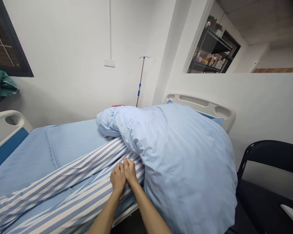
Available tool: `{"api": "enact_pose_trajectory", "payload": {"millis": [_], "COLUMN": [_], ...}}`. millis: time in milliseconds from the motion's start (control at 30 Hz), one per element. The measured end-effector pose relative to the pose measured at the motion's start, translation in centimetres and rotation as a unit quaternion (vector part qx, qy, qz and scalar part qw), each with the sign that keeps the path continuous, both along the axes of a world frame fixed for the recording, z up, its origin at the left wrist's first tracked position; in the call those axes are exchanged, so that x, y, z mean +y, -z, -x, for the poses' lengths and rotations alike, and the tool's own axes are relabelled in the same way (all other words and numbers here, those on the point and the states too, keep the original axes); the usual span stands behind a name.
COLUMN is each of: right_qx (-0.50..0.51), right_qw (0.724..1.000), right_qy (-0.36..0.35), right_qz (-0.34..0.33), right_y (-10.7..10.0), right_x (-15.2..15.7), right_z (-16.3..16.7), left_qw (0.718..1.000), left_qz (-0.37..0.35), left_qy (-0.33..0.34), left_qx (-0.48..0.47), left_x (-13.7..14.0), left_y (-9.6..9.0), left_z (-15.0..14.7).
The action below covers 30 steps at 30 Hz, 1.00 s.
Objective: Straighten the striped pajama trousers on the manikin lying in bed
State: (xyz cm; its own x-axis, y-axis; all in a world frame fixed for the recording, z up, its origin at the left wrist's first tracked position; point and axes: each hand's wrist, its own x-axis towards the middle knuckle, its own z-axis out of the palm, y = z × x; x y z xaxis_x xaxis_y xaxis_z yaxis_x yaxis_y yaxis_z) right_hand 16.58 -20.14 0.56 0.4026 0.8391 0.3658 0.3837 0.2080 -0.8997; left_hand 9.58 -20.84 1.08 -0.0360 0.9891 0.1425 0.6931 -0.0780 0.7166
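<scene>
My left hand point(117, 178) and my right hand point(130, 170) lie side by side, touching each other, palms down on a blue-and-white striped cloth point(70, 188). The cloth stretches diagonally across the bed. Both hands have straight fingers and grip nothing that I can see. Their fingertips reach the edge of a bulky light-blue duvet point(185, 162), which is heaped over the right half of the bed and hangs over its near side. A small patch of something skin-coloured shows under the duvet's left end; I cannot tell what it is.
The bed has a light-blue sheet point(51, 146), a white headboard point(202, 105) at the far right and a white-and-blue end panel point(5, 130) at the left. A black chair point(271, 182) stands right of the bed. An IV pole point(140, 81) stands by the wall behind.
</scene>
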Motion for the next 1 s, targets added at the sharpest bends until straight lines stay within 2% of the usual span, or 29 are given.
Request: {"api": "enact_pose_trajectory", "payload": {"millis": [167,233,367,433,533,700,800,900,1000], "right_qx": [-0.006,-0.005,-0.004,-0.020,-0.073,-0.150,-0.187,-0.209,-0.214], "right_qw": [0.999,0.999,1.000,1.000,0.997,0.987,0.980,0.975,0.973], "right_qy": [-0.028,-0.037,0.007,-0.004,-0.018,0.049,0.043,0.053,0.060], "right_qz": [0.013,0.017,-0.012,-0.017,0.004,0.027,0.043,0.055,0.067], "right_y": [-0.4,-1.5,-4.4,-5.1,-4.0,-0.8,-0.4,-0.7,-0.8], "right_x": [0.4,0.5,0.6,0.7,0.8,0.6,0.6,0.7,0.6], "right_z": [-0.3,-1.0,-2.7,-3.5,-4.2,-5.0,-5.2,-5.3,-5.1], "left_qw": [0.999,0.998,0.998,0.998,0.998,0.999,0.999,0.998,0.998], "left_qz": [0.004,0.002,-0.010,-0.007,0.007,0.037,0.052,0.065,0.065], "left_qy": [-0.003,-0.001,0.003,0.001,-0.002,0.001,0.008,0.016,-0.014], "left_qx": [0.049,0.055,0.064,0.067,0.064,0.032,0.008,-0.006,0.002], "left_x": [-0.2,-0.3,-0.6,-0.6,-0.7,-0.8,-0.6,-0.9,-1.8], "left_y": [-0.2,-0.5,-0.5,-0.4,-0.3,-0.1,0.0,0.2,0.7], "left_z": [0.1,0.1,0.0,-0.1,-0.1,-0.4,0.0,2.2,6.8]}}
